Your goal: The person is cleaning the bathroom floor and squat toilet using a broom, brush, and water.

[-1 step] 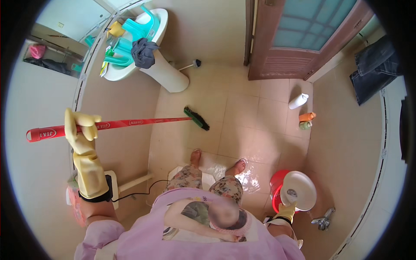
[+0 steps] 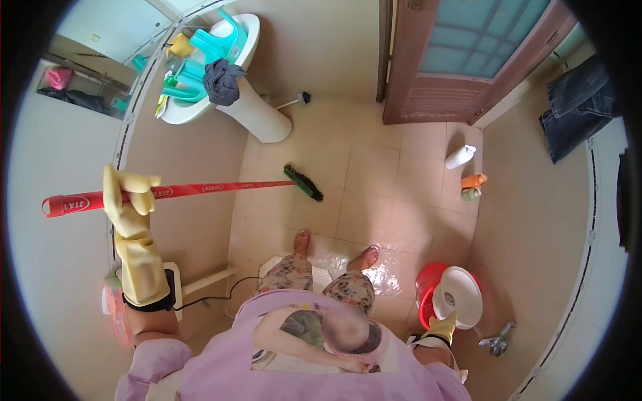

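Observation:
My left hand (image 2: 130,194), in a pale yellow rubber glove, is closed around the red handle of a scrub brush (image 2: 221,187). The long handle runs to the right across the view, and its green head with dark bristles (image 2: 304,184) rests on the tiled floor. On the lower right, my right hand (image 2: 441,325), also gloved in yellow, grips the near edge of a white basin (image 2: 468,294). This basin is tilted over a red bucket (image 2: 428,277), hiding part of it. Most of the right hand's fingers are hidden behind the basin's edge.
A metal tap (image 2: 498,339) juts from the right wall beside the basin. Bottles (image 2: 460,157) stand by that wall, near the brown door (image 2: 461,100). Wet floor (image 2: 388,274) glistens by my feet. A pedestal sink (image 2: 257,117) holds turquoise items; a black cable (image 2: 227,294) hangs lower left.
My left hand and the handle's near end have shifted slightly right. The white basin has moved a little left over the red bucket. The brush head stays in place.

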Available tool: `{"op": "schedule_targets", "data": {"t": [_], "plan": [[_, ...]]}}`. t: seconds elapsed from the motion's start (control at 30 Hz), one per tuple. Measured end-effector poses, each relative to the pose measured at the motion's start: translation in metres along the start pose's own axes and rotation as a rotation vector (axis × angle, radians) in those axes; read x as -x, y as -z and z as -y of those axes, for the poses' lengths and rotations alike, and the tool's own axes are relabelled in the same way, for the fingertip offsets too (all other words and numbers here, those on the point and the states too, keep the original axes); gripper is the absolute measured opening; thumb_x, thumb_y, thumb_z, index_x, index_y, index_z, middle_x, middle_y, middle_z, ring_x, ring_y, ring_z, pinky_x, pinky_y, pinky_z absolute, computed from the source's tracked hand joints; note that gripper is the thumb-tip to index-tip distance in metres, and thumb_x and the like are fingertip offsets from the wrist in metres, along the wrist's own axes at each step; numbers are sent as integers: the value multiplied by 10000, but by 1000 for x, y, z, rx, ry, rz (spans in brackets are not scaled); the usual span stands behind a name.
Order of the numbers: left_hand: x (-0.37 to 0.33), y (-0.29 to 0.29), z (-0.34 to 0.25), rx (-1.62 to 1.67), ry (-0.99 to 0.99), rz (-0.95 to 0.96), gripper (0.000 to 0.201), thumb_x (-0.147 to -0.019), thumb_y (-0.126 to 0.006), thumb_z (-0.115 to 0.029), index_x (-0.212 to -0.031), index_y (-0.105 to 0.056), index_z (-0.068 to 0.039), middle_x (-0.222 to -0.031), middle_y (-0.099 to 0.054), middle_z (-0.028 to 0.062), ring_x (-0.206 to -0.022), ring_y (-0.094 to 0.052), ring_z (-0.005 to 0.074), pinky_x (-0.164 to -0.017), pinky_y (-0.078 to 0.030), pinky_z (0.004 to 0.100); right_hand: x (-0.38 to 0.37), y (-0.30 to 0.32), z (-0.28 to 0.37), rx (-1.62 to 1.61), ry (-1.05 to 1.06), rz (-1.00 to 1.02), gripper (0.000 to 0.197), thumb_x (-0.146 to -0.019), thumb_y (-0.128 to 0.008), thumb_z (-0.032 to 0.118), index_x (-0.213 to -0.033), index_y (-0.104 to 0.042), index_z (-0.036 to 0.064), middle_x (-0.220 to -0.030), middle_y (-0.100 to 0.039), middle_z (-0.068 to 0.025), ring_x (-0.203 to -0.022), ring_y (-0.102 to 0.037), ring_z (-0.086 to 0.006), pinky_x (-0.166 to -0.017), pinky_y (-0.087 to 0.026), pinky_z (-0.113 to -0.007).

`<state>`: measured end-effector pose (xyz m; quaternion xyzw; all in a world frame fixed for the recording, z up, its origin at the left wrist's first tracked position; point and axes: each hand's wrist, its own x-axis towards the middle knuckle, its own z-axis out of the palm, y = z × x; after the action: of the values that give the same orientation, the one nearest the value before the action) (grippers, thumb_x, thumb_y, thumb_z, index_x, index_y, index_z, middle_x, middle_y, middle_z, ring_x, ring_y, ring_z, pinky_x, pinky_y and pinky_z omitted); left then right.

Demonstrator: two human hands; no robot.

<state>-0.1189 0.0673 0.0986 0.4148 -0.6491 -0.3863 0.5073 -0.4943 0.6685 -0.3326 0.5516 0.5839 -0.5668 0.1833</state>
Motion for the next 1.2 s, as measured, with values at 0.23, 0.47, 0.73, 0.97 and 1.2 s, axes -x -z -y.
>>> {"op": "schedule_targets", "data": {"t": [0.23,0.47,0.73,0.97,1.2], "plan": [[18,-45,-40,-75,-129,-56,518,-1067,-342,-308,-735,-575,13,-462,-395,43,-386,-396,166,-584,-510,357,14,-222,-17,908,853,672,667,-826,-779,137,-1395,-467,-19,-1362,-542,-172,-1219,-550,-272,-1020,-462,-382],[6,-18,-79,-13,-180,-419,572,-1062,-403,-308,-644,-601,29,-405,-354,20,-321,-301,117,-391,-332,282,461,-330,-174,1298,1318,1993,909,-820,-746,376,-1529,-272,62,-1547,-327,-206,-1440,-303,-349,-1179,-267,-374],[10,66,-89,-9,-320,-429,285,-963,-503,-291,-745,-430,-122,-528,-332,-47,-448,-314,73,-604,-361,265,588,-344,-323,1325,1290,2100,403,-881,-705,328,-604,-589,60,-562,-558,-156,-523,-599,-310,-512,-417,-436],[35,155,-101,30,-481,-312,416,-844,-601,-248,-518,-364,-144,-456,-419,-14,-421,-430,136,-449,-328,295,712,-403,-344,1170,1735,2500,447,-889,-678,310,-561,-530,44,-599,-564,-188,-547,-541,-393,-497,-378,-498],[-27,46,-25,-105,74,-581,242,-864,-616,-175,-679,-651,-24,-704,-653,105,-749,-645,298,-713,-514,432,612,-510,-418,1121,1432,2620,441,-889,-658,297,-549,-535,45,-603,-571,-161,-608,-560,-394,-584,-416,-499]]}}
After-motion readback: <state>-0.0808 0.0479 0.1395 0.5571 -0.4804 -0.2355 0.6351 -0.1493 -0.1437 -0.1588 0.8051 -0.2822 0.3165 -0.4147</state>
